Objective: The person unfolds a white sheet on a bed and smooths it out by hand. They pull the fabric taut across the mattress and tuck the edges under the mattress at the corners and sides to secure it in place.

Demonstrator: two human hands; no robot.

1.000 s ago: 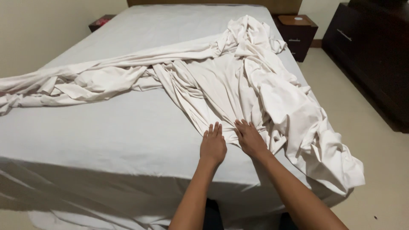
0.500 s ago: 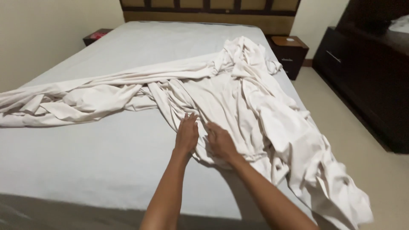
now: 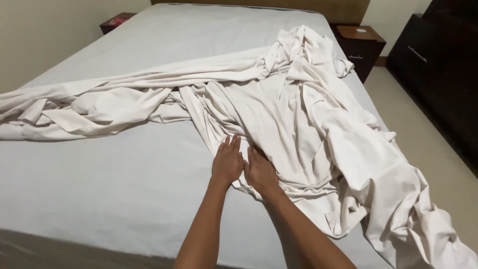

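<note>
Rumpled cream sheet point(image 3: 298, 114) lies bunched across the bed point(image 3: 124, 189), one long twist trailing to the left edge and a heap spilling off the near right corner toward the floor; none of it is spread flat yet, so nearly all the smoothing looks left to do. Left hand point(image 3: 227, 162) and right hand point(image 3: 260, 172) rest side by side on its near fold, fingers flat and loosely together, gripping nothing. A dark nightstand point(image 3: 359, 47) and dresser point(image 3: 438, 65) stand far right, well apart.

One poss. pkg: small red-pink item point(image 3: 118, 21) on dark nightstand point(image 3: 107, 26), far left of bed; too small to tell shape. No labels, signs or screens.
</note>
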